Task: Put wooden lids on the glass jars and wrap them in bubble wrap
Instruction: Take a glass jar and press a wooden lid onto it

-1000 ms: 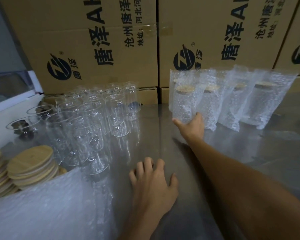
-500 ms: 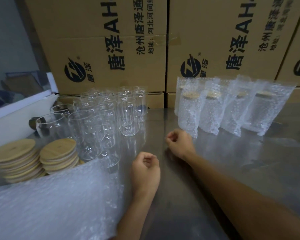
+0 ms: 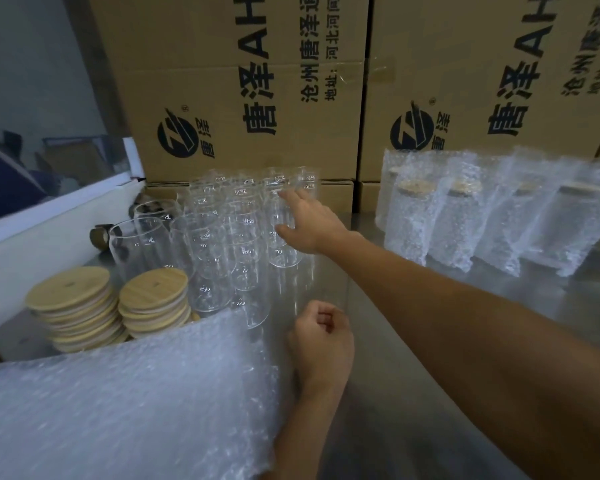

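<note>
The bare glass jars [image 3: 243, 237] stand upright in a tight cluster at the far left of the steel table [image 3: 413, 341], long axes vertical, open mouths up. The right hand [image 3: 309, 225] reaches across to the cluster's right edge, fingers spread wide at the side of one jar [image 3: 283, 230]; whether they touch the glass cannot be told. The left hand [image 3: 321, 337] rests nearer on the table, fingers curled into a loose fist with nothing in it, just beside the edge of the bubble wrap sheets [image 3: 125, 403], which lie flat at the near left.

Two stacks of wooden lids [image 3: 111, 303] lie flat, faces up, between the bubble wrap and the jars, left of them. At the far right a row of wrapped jars [image 3: 482, 220] stands upright in bubble wrap, wooden lids showing through, well apart from the bare cluster. Printed cardboard boxes [image 3: 291, 81] wall off the far side right behind both groups. A white ledge [image 3: 49, 216] runs along the left, with small dark objects [image 3: 101, 237] beside the leftmost jars.
</note>
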`<move>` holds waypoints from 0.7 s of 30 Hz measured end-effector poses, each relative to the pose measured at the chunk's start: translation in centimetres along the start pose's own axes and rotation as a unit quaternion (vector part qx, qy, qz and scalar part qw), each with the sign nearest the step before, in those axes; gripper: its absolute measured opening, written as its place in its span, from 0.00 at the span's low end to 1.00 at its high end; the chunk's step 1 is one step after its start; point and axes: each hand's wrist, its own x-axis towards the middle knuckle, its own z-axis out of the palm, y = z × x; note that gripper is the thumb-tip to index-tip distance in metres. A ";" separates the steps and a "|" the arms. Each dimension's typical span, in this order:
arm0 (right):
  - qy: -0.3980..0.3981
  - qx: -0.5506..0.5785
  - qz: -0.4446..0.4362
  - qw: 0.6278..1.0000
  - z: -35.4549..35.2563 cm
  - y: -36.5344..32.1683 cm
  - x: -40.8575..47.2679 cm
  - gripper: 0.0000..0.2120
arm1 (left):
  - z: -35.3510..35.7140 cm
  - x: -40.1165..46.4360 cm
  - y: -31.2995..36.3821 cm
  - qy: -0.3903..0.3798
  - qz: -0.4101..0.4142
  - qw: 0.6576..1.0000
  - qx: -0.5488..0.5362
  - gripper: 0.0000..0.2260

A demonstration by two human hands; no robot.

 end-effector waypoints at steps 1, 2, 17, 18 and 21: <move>-0.003 -0.007 0.006 1.000 0.1 -0.1 0.2 0.30 | 0.0 0.0 0.0 0.000 0.004 1.000 0.002 0.11; 0.002 -0.010 0.012 1.000 0.2 -0.1 0.3 0.28 | 0.0 0.1 -0.1 -0.001 0.008 1.000 0.005 0.12; 0.068 0.055 0.057 0.994 -2.3 1.3 -6.5 0.01 | 0.2 0.1 0.0 -0.002 0.006 1.000 -0.020 0.09; 0.080 0.065 0.053 0.993 -2.8 1.4 -7.6 0.01 | 0.2 -0.1 0.0 0.002 0.009 1.000 -0.018 0.11; 0.113 0.097 0.031 0.988 -4.3 1.2 -10.6 0.02 | 0.0 -0.5 0.2 0.020 0.025 0.999 -0.025 0.23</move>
